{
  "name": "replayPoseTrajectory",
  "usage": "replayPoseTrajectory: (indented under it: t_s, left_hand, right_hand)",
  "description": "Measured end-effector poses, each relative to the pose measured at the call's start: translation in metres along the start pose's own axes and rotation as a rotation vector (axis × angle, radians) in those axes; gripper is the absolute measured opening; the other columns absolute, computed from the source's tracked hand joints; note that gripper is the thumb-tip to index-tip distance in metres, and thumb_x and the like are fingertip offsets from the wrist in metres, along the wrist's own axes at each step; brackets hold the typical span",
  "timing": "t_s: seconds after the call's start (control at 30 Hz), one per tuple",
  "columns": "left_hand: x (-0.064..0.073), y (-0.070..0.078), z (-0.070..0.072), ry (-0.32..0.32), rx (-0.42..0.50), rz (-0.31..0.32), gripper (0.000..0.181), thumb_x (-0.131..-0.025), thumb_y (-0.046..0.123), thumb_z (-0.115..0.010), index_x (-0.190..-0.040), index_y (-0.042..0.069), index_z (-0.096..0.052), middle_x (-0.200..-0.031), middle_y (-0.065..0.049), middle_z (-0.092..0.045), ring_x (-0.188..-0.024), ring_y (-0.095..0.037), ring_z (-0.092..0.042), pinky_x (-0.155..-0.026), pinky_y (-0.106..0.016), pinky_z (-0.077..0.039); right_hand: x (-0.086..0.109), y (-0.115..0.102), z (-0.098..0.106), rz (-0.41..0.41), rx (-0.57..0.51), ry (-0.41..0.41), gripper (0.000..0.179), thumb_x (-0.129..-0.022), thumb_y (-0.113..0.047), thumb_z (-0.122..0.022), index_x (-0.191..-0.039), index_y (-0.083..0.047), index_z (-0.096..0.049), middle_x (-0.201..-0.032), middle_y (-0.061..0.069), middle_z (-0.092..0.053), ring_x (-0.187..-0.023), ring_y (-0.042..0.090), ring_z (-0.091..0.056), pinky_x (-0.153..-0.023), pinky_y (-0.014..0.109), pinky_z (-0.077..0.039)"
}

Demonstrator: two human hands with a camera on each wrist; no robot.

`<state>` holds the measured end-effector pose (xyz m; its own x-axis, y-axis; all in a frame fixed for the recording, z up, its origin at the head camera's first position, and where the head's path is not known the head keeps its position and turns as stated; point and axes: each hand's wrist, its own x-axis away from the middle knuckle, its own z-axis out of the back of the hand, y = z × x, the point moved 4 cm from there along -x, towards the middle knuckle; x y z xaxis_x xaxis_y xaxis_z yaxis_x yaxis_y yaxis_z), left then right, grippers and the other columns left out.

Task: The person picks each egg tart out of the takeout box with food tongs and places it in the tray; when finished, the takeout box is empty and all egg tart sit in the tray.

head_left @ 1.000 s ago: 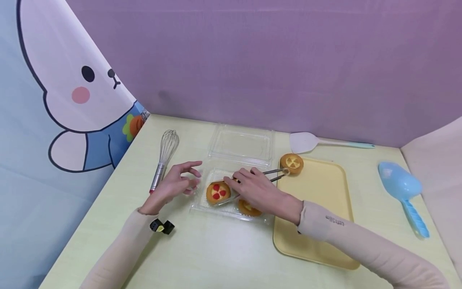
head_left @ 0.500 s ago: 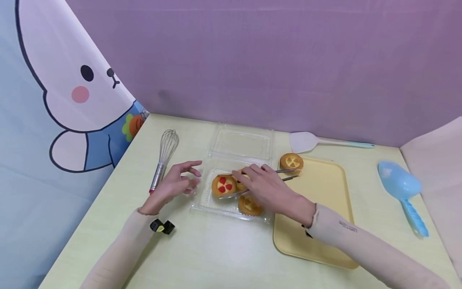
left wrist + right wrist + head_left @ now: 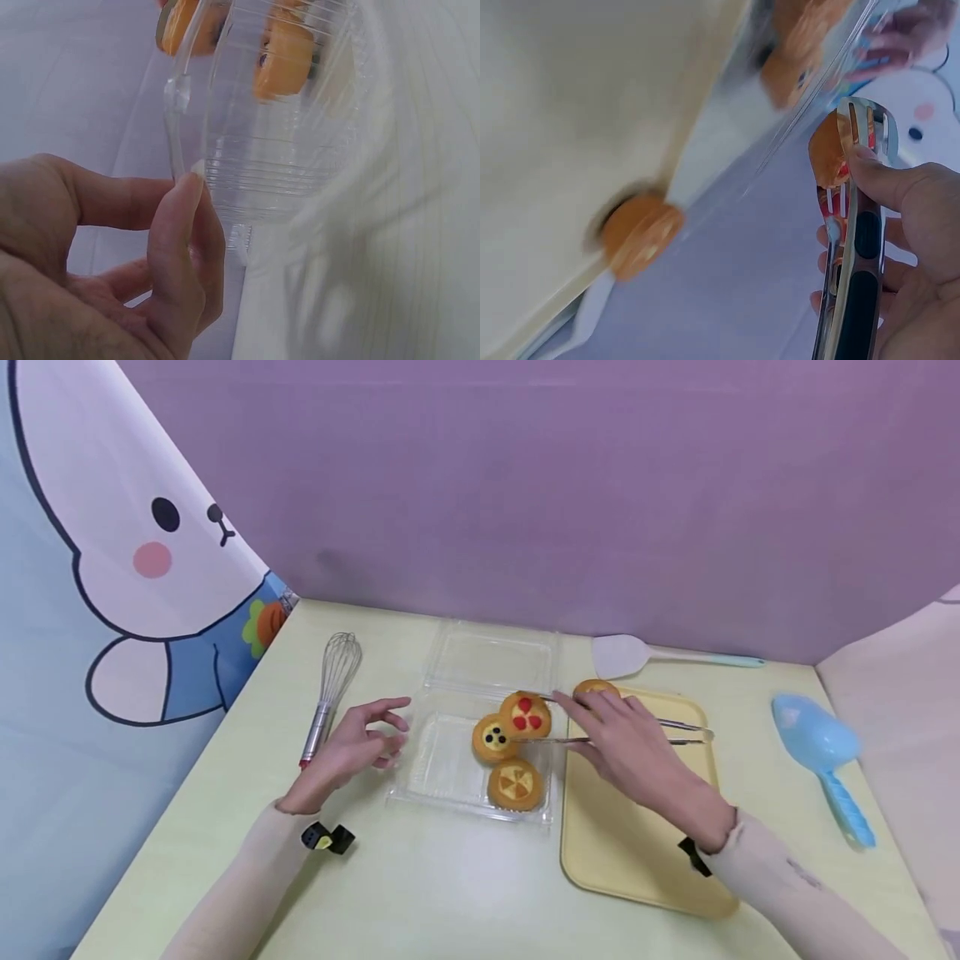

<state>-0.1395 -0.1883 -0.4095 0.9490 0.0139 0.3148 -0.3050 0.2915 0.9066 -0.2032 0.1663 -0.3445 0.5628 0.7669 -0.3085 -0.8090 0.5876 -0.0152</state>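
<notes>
My left hand (image 3: 348, 747) is at the left rim of the clear plastic box (image 3: 442, 752), thumb and finger pinching it in the left wrist view. Metal tongs with black grips (image 3: 864, 300) are in my right hand (image 3: 633, 756), over the yellow tray's left part. Between the tong ends is a tart with red topping (image 3: 527, 716), at the box's back right. It overlaps a tart with dark berries (image 3: 493, 738); whether they touch I cannot tell. A tart with orange wedges (image 3: 515, 783) lies at the box's front right.
Another tart (image 3: 596, 688), partly hidden by my right hand, sits at the yellow tray's (image 3: 637, 860) back left corner. The box's lid (image 3: 491, 657) lies open behind. A whisk (image 3: 330, 689) is at left, a white spatula (image 3: 622, 656) at back, a blue scoop (image 3: 817, 735) at right.
My right hand has moved right with the tongs, carrying the red-topped tart from the box's left side to its back right. The dark-berry tart has come into view. My left hand stays at the rim.
</notes>
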Motion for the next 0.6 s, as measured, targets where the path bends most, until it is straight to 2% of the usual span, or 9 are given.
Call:
replayPoseTrajectory:
  t_s: [0.17,0.37,0.6]
  left_hand:
    - [0.000,-0.002,0.000,0.005,-0.001,0.007,0.068,-0.095,-0.007,-0.061,-0.158,0.008,-0.043,-0.127,-0.023,-0.057,-0.067,-0.013,-0.061,-0.062,-0.023,-0.060]
    - [-0.002,-0.004,0.000,-0.007,0.002,0.004,0.068,-0.096,-0.005,-0.062,-0.159,0.008,-0.042,-0.128,-0.023,-0.056,-0.067,-0.012,-0.062,-0.062,-0.023,-0.060]
    - [-0.003,-0.003,0.000,-0.010,0.001,-0.011,0.067,-0.096,-0.004,-0.062,-0.159,0.007,-0.041,-0.126,-0.022,-0.056,-0.069,-0.012,-0.064,-0.062,-0.023,-0.060]
  right_hand:
    - [0.023,0.028,0.006,-0.071,0.012,0.052,0.068,-0.089,-0.029,-0.081,-0.150,-0.013,-0.054,-0.126,0.014,-0.069,-0.111,0.036,-0.065,-0.081,0.053,-0.054]
    - [0.055,0.063,0.010,-0.175,0.048,0.046,0.070,-0.087,-0.024,-0.084,-0.149,-0.011,-0.055,-0.121,0.017,-0.069,-0.112,0.039,-0.063,-0.078,0.055,-0.052]
    - [0.088,0.099,0.012,-0.249,0.098,0.067,0.070,-0.082,-0.022,-0.086,-0.145,-0.010,-0.058,-0.115,0.020,-0.070,-0.107,0.043,-0.063,-0.070,0.057,-0.049]
